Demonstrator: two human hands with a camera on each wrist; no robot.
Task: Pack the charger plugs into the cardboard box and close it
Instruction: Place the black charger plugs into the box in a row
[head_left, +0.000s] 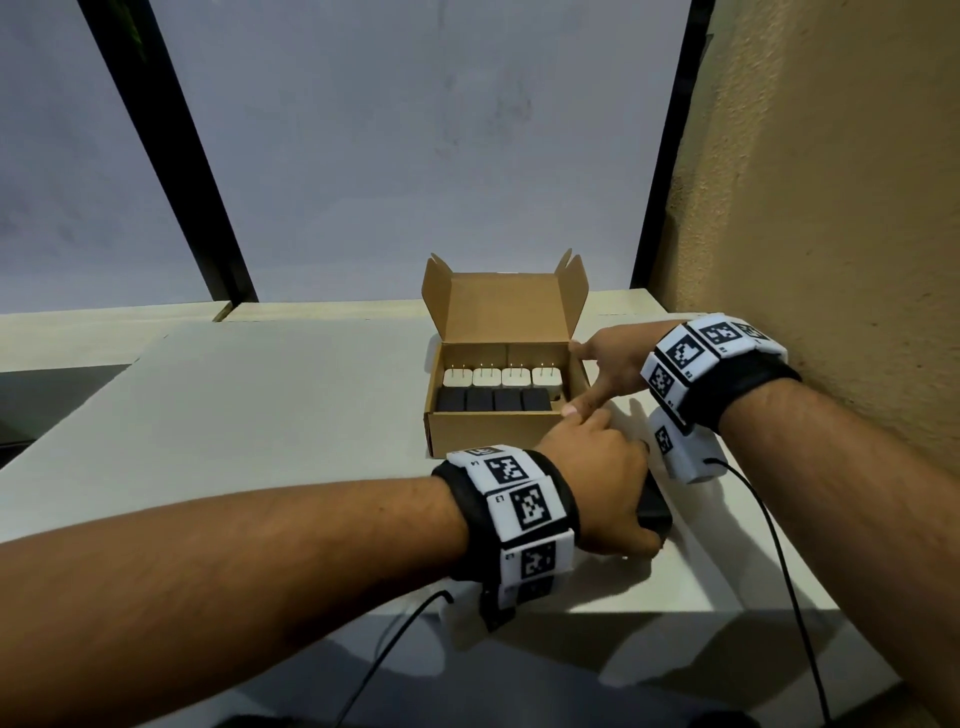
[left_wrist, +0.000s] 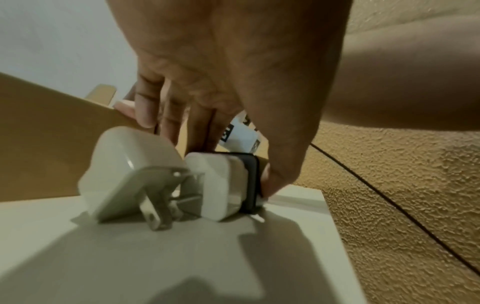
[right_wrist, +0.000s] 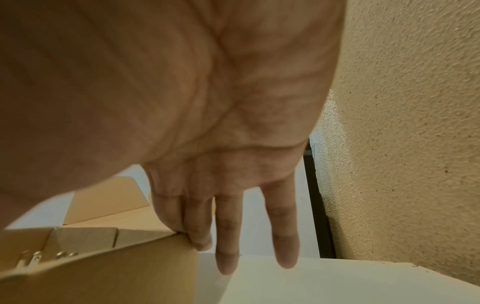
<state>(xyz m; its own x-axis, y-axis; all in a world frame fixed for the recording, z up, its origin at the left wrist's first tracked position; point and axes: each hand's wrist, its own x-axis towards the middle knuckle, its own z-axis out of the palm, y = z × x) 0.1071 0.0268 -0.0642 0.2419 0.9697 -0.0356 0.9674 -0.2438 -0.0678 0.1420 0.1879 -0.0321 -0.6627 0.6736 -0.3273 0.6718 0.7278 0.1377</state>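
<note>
Two loose plugs, a white plug (left_wrist: 221, 185) backed by a black plug (left_wrist: 253, 181), lay mostly hidden under the left hand (head_left: 597, 483) in the head view; only the left wrist view showed its fingers and thumb pinching the pair together on the white table (head_left: 260, 405). Another white charger (left_wrist: 124, 174), smooth and rounded with flat metal prongs, lay just beside them at 9 o'clock. At 12 o'clock from that hand stood the open cardboard box (head_left: 488, 426), plain brown, lid upright, holding a row of four white plugs (head_left: 501, 376) behind four black ones (head_left: 493, 400). At the box's 3 o'clock wall the right hand (head_left: 608, 369) grasped the rim, thumb at the near corner, fingers at the far; two fingers hung straight. Rough tan plaster wall (head_left: 831, 208) rose beyond, partly cut off.
</note>
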